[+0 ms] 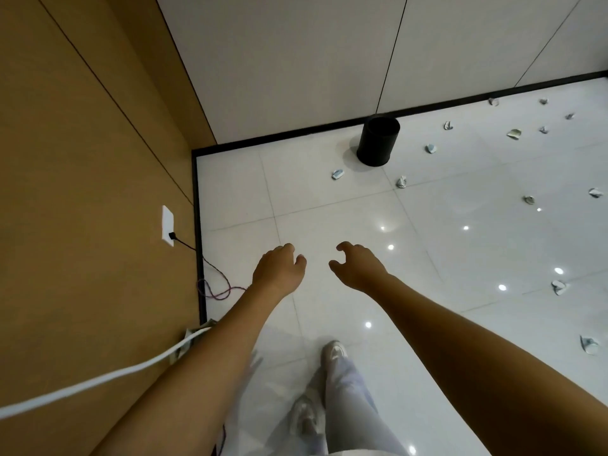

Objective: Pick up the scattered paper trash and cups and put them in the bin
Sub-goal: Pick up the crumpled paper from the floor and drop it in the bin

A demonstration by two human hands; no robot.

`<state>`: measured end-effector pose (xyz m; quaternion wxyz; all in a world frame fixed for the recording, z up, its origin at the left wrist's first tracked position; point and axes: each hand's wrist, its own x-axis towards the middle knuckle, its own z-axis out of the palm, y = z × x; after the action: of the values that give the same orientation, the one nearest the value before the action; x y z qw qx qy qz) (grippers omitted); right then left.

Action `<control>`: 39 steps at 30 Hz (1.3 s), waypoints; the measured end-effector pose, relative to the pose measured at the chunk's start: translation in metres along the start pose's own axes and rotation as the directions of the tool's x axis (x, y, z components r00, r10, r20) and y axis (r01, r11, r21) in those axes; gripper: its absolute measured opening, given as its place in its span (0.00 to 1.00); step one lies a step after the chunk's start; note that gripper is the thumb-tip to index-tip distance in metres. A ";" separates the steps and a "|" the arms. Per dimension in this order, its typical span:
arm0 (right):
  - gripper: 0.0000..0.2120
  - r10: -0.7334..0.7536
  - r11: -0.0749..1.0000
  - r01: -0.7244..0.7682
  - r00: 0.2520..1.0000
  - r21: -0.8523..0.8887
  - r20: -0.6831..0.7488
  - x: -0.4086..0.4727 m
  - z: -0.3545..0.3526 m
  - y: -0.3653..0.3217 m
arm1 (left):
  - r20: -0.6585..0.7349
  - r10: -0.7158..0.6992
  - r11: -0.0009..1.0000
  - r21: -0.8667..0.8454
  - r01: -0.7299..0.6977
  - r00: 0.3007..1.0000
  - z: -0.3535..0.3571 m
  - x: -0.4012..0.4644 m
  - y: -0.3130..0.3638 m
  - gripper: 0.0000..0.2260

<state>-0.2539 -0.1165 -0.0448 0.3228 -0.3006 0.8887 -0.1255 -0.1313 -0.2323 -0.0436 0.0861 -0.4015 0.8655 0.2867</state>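
A black round bin [377, 139] stands upright on the white tiled floor near the far wall. Several crumpled paper pieces lie scattered around it: one [338, 174] to its front left, one [401, 181] in front, one [430, 148] to its right, more farther right such as a greenish scrap [514, 133] and a crumpled cup-like piece [589, 344] at the near right. My left hand [279, 268] and my right hand [357, 264] hang side by side over the floor with loosely curled fingers, holding nothing, well short of the bin.
A brown wall [82, 192] runs along the left with a white socket [167, 226], a plugged black cable and loose wires [214, 287] on the floor edge. A white cord [98, 380] crosses the lower left. My shoes [334, 352] stand below the hands.
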 end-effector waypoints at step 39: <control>0.26 0.183 0.969 -0.178 0.983 0.172 -0.015 0.461 -0.214 -0.115 | 0.147 0.134 0.985 0.086 -0.147 0.980 -0.179 0.518 0.083 0.20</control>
<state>-0.6228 -0.4841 -0.0637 0.3438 -0.1882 0.9031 -0.1754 -0.5217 -0.6258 -0.0576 0.1457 -0.3136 0.8963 0.2775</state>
